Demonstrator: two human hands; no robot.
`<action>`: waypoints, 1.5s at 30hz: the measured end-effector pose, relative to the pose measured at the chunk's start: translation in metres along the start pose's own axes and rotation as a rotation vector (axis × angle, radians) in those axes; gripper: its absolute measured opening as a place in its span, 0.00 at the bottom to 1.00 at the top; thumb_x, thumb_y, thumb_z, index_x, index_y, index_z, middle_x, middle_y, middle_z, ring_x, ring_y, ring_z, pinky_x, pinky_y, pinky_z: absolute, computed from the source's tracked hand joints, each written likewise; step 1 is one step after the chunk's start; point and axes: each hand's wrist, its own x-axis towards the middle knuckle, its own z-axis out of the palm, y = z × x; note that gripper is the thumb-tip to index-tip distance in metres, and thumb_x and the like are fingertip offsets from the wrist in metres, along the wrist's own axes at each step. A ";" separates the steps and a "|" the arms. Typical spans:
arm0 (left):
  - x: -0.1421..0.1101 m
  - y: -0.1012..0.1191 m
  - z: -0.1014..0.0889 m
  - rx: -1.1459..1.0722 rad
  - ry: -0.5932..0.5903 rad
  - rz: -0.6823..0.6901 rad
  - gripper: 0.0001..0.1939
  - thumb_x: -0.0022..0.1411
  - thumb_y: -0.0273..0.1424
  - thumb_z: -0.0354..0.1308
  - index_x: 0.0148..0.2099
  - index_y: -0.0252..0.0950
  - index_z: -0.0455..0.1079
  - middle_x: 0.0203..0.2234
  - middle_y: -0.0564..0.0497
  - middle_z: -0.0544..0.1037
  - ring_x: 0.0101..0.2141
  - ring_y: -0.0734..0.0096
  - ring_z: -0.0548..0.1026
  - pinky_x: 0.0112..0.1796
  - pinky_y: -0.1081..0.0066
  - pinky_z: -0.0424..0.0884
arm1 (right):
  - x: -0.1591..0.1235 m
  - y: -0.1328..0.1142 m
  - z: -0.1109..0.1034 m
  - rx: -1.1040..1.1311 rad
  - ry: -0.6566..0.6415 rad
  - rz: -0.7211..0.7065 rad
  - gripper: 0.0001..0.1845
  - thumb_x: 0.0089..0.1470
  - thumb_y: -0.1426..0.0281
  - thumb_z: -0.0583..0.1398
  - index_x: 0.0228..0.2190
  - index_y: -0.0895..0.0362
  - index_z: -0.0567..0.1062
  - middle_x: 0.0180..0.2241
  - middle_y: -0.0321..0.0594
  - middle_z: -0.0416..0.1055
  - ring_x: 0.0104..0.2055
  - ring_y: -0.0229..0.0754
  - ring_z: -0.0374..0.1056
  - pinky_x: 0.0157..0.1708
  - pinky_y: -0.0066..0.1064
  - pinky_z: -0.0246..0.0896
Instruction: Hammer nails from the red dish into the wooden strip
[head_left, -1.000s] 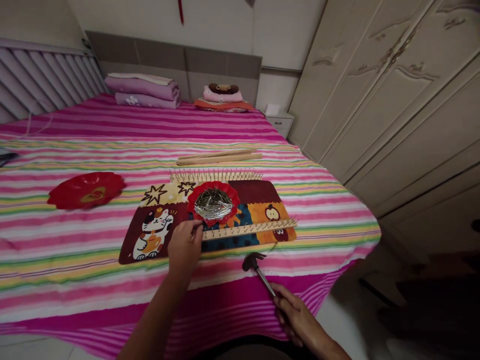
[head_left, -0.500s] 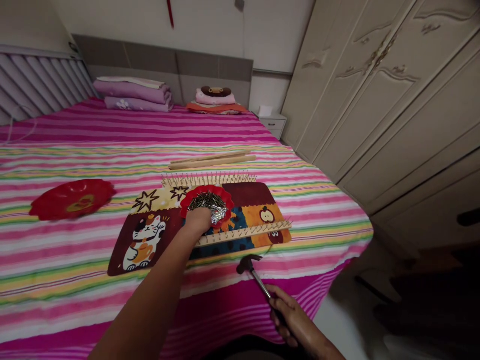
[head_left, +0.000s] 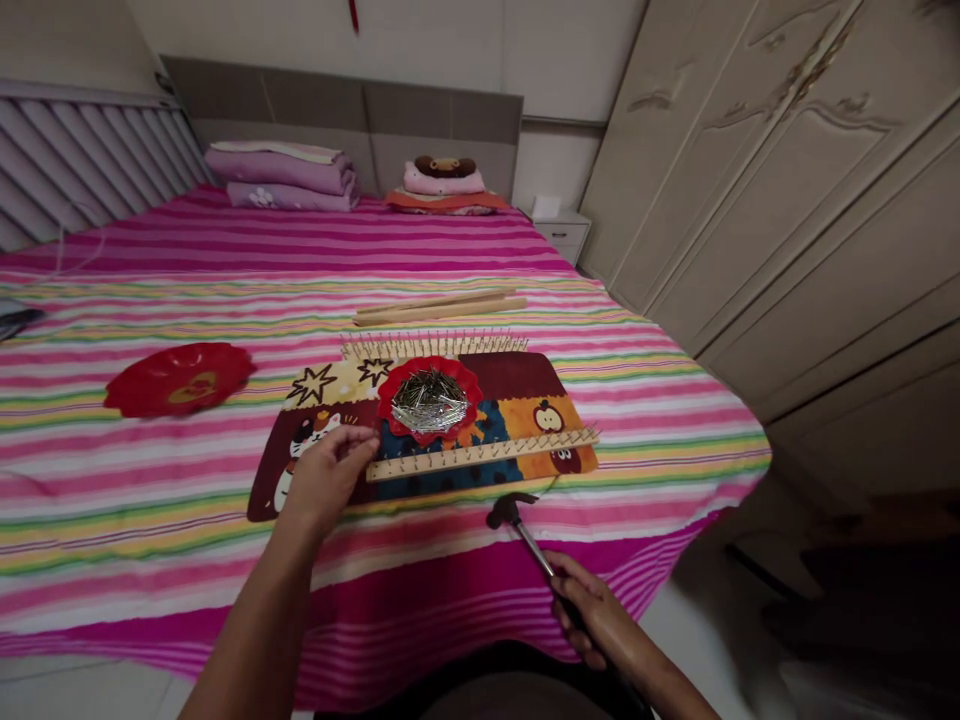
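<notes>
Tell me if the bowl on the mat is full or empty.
Filled: a heap of nails covers the middle of the red bowl, leaving its scalloped rim bare.

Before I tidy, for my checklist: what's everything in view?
Mat: 1, multicoloured, on bed
Bowl: 1, red, on mat
Nails: many, silver and dark, in bowl
Nailed strips: 2, pale, on mat and at far edge
Plain strips: 2+, tan, beyond mat
Dish: 1, red, left of mat
Hammer: 1, black and silver, right hand
Bed: 1, pink-striped, centre
Folded stacks: 2, purple and pink-orange, by headboard
Headboard: 1, grey, far end
Nightstand: 1, white, by headboard
Wardrobe: 1, cream, right
Slatted panel: 1, lilac, upper left
Dark object: 1, black, left edge
Left hand: 1, bare, by nailed strip
Right hand: 1, bare, on hammer
</notes>
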 end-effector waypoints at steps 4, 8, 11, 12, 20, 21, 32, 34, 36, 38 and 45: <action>-0.021 -0.037 0.004 -0.100 0.063 -0.125 0.19 0.39 0.45 0.61 0.31 0.36 0.71 0.23 0.53 0.75 0.26 0.71 0.72 0.30 0.71 0.67 | 0.000 0.000 0.001 0.003 -0.006 -0.006 0.28 0.49 0.62 0.52 0.52 0.55 0.60 0.14 0.24 0.59 0.08 0.27 0.46 0.04 0.15 0.38; -0.027 -0.049 0.020 -0.021 0.182 -0.140 0.15 0.41 0.42 0.61 0.31 0.37 0.73 0.23 0.53 0.77 0.28 0.69 0.73 0.33 0.70 0.68 | -0.002 -0.001 0.002 0.006 -0.006 -0.009 0.28 0.49 0.62 0.52 0.52 0.56 0.59 0.14 0.24 0.59 0.08 0.26 0.46 0.05 0.15 0.38; -0.025 -0.053 0.029 -0.009 0.236 -0.108 0.16 0.43 0.42 0.59 0.32 0.37 0.73 0.23 0.53 0.77 0.28 0.69 0.73 0.33 0.69 0.69 | -0.001 0.000 0.001 0.002 0.004 -0.007 0.28 0.49 0.61 0.53 0.52 0.55 0.59 0.15 0.24 0.59 0.08 0.27 0.46 0.05 0.15 0.39; -0.024 -0.055 0.031 -0.015 0.248 -0.093 0.16 0.44 0.43 0.59 0.32 0.37 0.73 0.23 0.53 0.77 0.28 0.69 0.73 0.33 0.69 0.69 | -0.001 0.001 0.001 0.001 0.005 -0.007 0.28 0.49 0.60 0.53 0.52 0.55 0.60 0.15 0.24 0.59 0.08 0.26 0.46 0.05 0.15 0.38; -0.026 -0.060 0.036 -0.043 0.268 -0.095 0.16 0.45 0.42 0.59 0.33 0.36 0.73 0.22 0.54 0.75 0.27 0.72 0.71 0.31 0.72 0.67 | -0.001 0.000 0.001 0.010 -0.008 -0.002 0.28 0.49 0.61 0.53 0.52 0.54 0.60 0.15 0.24 0.59 0.08 0.26 0.46 0.05 0.15 0.39; -0.026 -0.058 0.037 -0.038 0.271 -0.095 0.16 0.45 0.42 0.59 0.33 0.37 0.72 0.22 0.54 0.75 0.27 0.71 0.71 0.31 0.73 0.67 | -0.001 0.000 0.001 0.008 -0.007 0.001 0.28 0.49 0.61 0.53 0.52 0.54 0.60 0.15 0.24 0.59 0.08 0.26 0.46 0.05 0.15 0.39; -0.025 -0.059 0.036 0.000 0.319 -0.086 0.16 0.45 0.43 0.58 0.33 0.37 0.72 0.23 0.54 0.75 0.27 0.70 0.72 0.32 0.71 0.68 | -0.002 0.002 0.002 -0.012 0.002 -0.018 0.28 0.49 0.61 0.53 0.52 0.55 0.59 0.15 0.24 0.60 0.08 0.26 0.46 0.06 0.15 0.36; -0.025 -0.060 0.037 -0.004 0.311 -0.076 0.16 0.45 0.43 0.58 0.32 0.37 0.72 0.23 0.53 0.76 0.27 0.70 0.72 0.32 0.71 0.68 | -0.003 0.001 0.002 -0.014 0.008 -0.013 0.28 0.49 0.61 0.53 0.52 0.55 0.59 0.14 0.24 0.60 0.08 0.26 0.46 0.06 0.15 0.36; -0.026 -0.058 0.037 -0.004 0.315 -0.059 0.15 0.45 0.43 0.57 0.31 0.38 0.72 0.24 0.53 0.77 0.28 0.69 0.73 0.33 0.71 0.69 | -0.003 0.000 0.002 -0.014 0.015 -0.005 0.29 0.49 0.60 0.53 0.52 0.54 0.60 0.14 0.24 0.59 0.08 0.26 0.46 0.06 0.15 0.37; -0.028 -0.056 0.038 0.006 0.311 -0.042 0.14 0.45 0.42 0.57 0.31 0.38 0.71 0.25 0.53 0.77 0.29 0.68 0.74 0.34 0.70 0.69 | -0.003 0.000 0.002 -0.013 0.013 -0.011 0.29 0.49 0.60 0.53 0.52 0.55 0.60 0.15 0.24 0.59 0.08 0.26 0.46 0.06 0.16 0.37; -0.031 -0.061 0.041 0.127 0.306 0.066 0.15 0.49 0.42 0.53 0.33 0.38 0.71 0.28 0.51 0.78 0.31 0.68 0.74 0.34 0.70 0.69 | -0.006 -0.001 0.006 -0.047 0.033 -0.007 0.31 0.48 0.60 0.53 0.53 0.56 0.59 0.14 0.24 0.59 0.08 0.27 0.45 0.06 0.16 0.36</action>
